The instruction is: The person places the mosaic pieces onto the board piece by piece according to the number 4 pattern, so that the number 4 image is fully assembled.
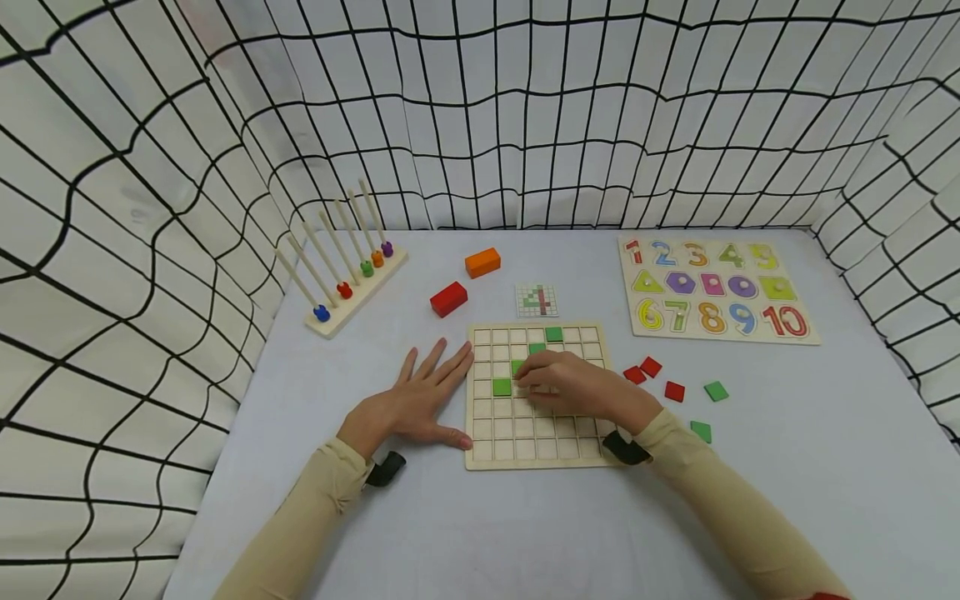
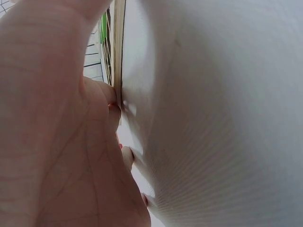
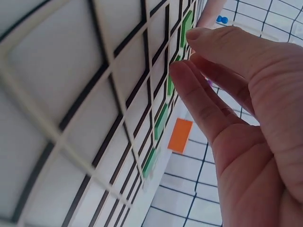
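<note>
A wooden grid board (image 1: 525, 452) lies on the table, with several green square tiles (image 1: 502, 387) set in a diagonal line. My left hand (image 1: 420, 408) is spread flat on the table, its fingertips and thumb against the board's left edge. Over the board's middle, my right hand (image 1: 566, 382) has its fingertips at a green tile (image 3: 173, 81) in the line. In the right wrist view the thumb and index fingertip stand apart, and I see nothing held between them. The left wrist view shows the left palm (image 2: 90, 156) beside the board's edge (image 2: 118, 47).
Loose red tiles (image 1: 674, 391) and green tiles (image 1: 716, 391) lie right of the board. Behind it are a small pattern card (image 1: 536, 301), a red block (image 1: 448, 299) and an orange block (image 1: 482, 262). A peg stand (image 1: 337, 317) stands back left, a number puzzle (image 1: 720, 287) back right. Black netting surrounds the table.
</note>
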`<state>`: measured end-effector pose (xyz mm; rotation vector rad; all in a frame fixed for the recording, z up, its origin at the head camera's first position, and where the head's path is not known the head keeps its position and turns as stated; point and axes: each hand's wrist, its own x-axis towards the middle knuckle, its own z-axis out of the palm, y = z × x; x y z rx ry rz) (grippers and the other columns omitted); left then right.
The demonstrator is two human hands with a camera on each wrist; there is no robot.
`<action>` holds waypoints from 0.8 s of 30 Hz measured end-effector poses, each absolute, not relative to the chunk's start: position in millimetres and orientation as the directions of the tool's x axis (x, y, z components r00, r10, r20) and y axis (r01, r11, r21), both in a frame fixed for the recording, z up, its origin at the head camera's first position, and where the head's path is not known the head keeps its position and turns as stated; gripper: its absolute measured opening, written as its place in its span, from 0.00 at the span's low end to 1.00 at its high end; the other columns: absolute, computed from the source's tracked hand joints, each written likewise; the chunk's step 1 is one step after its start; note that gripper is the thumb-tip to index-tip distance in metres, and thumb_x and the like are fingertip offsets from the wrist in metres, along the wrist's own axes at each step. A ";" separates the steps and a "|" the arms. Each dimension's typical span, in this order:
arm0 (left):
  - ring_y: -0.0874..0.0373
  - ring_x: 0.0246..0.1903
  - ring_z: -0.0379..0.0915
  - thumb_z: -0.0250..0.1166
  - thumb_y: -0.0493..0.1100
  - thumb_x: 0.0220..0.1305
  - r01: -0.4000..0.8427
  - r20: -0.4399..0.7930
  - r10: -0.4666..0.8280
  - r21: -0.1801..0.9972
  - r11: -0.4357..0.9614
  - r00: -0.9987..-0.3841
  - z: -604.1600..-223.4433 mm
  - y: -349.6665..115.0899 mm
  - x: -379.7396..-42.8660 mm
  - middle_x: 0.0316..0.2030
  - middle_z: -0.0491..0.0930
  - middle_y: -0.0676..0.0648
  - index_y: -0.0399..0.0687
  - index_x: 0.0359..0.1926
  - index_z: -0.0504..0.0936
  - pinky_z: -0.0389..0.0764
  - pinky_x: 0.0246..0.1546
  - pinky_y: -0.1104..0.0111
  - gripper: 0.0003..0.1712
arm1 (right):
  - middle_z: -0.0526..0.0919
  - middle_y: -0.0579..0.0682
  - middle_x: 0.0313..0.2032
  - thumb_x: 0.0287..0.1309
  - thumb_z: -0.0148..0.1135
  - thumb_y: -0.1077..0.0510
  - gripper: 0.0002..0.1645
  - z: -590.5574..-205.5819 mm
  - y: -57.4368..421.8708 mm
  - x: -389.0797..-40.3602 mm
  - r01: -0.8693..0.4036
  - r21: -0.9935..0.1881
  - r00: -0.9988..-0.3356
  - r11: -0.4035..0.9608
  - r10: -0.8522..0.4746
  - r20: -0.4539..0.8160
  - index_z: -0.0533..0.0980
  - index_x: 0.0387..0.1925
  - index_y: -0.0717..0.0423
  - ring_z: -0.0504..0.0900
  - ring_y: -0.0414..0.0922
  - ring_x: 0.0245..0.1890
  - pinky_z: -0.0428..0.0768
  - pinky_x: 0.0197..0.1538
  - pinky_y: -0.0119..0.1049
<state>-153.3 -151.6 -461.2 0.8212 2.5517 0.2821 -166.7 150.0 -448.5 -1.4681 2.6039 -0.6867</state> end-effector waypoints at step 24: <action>0.38 0.87 0.19 0.71 0.79 0.57 0.503 -0.349 0.594 0.321 0.803 -0.725 -465.1 -152.3 -154.5 0.89 0.31 0.49 0.49 0.88 0.36 0.26 0.82 0.31 0.77 | 0.88 0.55 0.53 0.64 0.76 0.63 0.14 -447.0 214.4 -154.5 -0.663 -0.491 -0.692 0.565 -0.712 0.115 0.89 0.50 0.60 0.89 0.51 0.52 0.90 0.54 0.45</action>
